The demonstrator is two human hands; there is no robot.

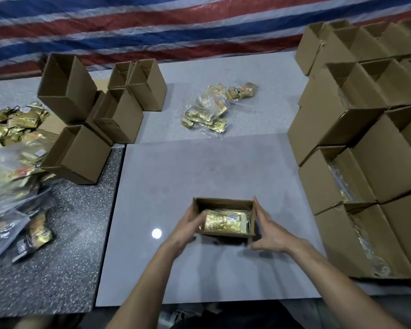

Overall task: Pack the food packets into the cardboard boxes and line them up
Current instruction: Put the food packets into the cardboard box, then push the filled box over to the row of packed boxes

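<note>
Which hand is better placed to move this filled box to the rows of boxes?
Probably the right hand: it touches the right side of the box, and the rows of boxes stand on that side.

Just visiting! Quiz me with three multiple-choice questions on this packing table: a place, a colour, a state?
1. Where is the big stack of boxes? A) person's right B) person's left C) floor
2. The packet in the small box is: A) green B) gold C) blue
3. The small box is: A) taped shut B) crushed flat C) open-topped
1 A: it lines the right side of the table. 2 B: its foil shines gold. 3 C: the packet shows inside, left hand and right hand at its sides.
</note>
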